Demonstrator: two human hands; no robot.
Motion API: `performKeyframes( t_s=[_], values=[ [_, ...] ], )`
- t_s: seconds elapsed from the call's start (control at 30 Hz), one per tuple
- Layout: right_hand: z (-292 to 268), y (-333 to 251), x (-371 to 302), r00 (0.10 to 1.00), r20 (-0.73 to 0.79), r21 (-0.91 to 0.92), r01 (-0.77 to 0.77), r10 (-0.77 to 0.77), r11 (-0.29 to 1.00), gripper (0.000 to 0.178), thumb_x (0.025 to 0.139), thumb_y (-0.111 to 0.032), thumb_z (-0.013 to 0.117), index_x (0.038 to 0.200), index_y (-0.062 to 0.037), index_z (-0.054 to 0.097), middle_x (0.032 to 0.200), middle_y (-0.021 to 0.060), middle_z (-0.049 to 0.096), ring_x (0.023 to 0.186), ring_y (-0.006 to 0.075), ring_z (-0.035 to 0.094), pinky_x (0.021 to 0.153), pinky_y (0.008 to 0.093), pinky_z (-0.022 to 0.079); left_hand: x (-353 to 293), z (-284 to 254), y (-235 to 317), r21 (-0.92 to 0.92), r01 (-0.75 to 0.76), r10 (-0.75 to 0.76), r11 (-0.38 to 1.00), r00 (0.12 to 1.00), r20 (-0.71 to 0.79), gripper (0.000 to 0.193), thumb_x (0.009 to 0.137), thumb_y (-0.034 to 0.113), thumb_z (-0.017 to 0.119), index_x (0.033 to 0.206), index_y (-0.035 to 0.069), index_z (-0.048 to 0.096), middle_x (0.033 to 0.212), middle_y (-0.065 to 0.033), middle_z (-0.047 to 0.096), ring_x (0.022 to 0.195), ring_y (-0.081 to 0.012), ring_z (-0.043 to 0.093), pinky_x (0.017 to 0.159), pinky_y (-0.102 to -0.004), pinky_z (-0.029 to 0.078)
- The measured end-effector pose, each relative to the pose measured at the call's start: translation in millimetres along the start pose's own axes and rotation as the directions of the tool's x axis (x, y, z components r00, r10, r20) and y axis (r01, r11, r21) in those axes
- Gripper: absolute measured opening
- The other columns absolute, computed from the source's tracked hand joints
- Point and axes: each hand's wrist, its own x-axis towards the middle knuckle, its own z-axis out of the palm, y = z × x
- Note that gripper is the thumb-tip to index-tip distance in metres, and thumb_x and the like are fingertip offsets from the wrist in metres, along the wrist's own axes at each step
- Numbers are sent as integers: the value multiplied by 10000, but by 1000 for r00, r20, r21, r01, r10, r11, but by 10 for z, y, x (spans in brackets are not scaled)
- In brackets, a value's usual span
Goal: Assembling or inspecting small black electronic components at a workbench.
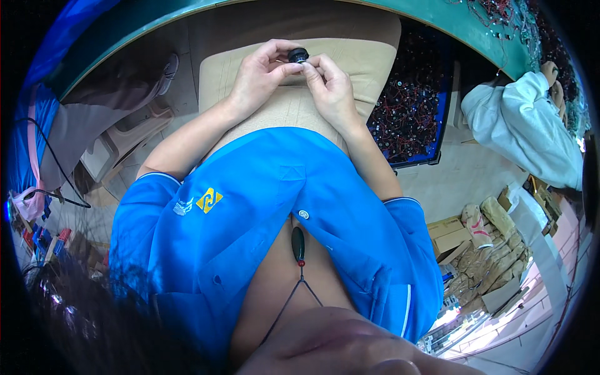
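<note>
A small black round part with a stepped, knob-like top and a pale rim below is held up between my two hands, over my lap. My left hand is closed on its left side, thumb and fingers pinching it. From the right, my right hand pinches its lower edge between thumb and curled fingers. What the fingertips cover underneath is hidden. Beige cloth spreads over my lap beneath both hands.
Right of my lap stands a blue-edged crate filled with many small black parts on red wires. A green tabletop curves across the far side, with wired parts heaped at its right. A co-worker's pale sleeve reaches there. Cardboard boxes lie behind right.
</note>
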Motion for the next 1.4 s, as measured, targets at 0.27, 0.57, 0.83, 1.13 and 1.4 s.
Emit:
performKeyframes(
  t_s=[0.27, 0.57, 0.83, 1.13, 1.4],
  values=[
    [-40, 76, 21, 983, 48, 31, -177, 176, 984, 130, 936, -137, 563, 853, -38, 577, 612, -28, 514, 524, 55, 395, 480, 204, 305, -22, 30, 23, -8, 5, -5, 1000, 1000, -19, 316, 880, -4, 607, 1187, -7, 534, 1065, -110, 621, 907, -143, 620, 834, -235, 535],
    [-31, 35, 34, 997, 62, -79, -34, 39, 996, 181, 941, -171, 555, 819, -41, 582, 606, -7, 537, 517, 84, 420, 472, 242, 329, -15, 12, 3, 139, -6, 17, 990, 997, -72, 258, 880, -1, 598, 1133, -17, 548, 1018, -92, 624, 829, -110, 600, 750, -200, 517],
    [-51, -13, 37, 996, 48, -155, -61, 69, 986, 177, 933, -170, 564, 817, -39, 586, 605, 10, 544, 507, 100, 418, 467, 253, 331, 118, 29, -43, 274, -94, 119, 957, 990, -76, 223, 816, 1, 642, 1034, 31, 605, 918, -67, 641, 703, -102, 580, 605, -209, 474],
    [-883, 354, -124, 874, -453, -340, -354, 178, 871, 224, 922, -250, 584, 847, -45, 633, 616, 6, 560, 563, 114, 515, 546, 244, 432, 761, -164, 584, 532, -381, 351, 756, 922, 162, 264, 843, 14, 635, 1103, 48, 605, 1026, -38, 617, 769, -102, 558, 662, -218, 456],
    [-1598, 619, -290, 630, -704, -705, -560, -329, 436, 221, 873, -276, 594, 1002, -105, 647, 945, 44, 660, 881, 242, 607, 789, 367, 462, 2216, -960, 520, 994, -47, 533, 94, 846, -10, 312, 765, 23, 607, 1076, 49, 592, 1034, -88, 619, 908, -261, 555, 852, -336, 439]
  ],
)
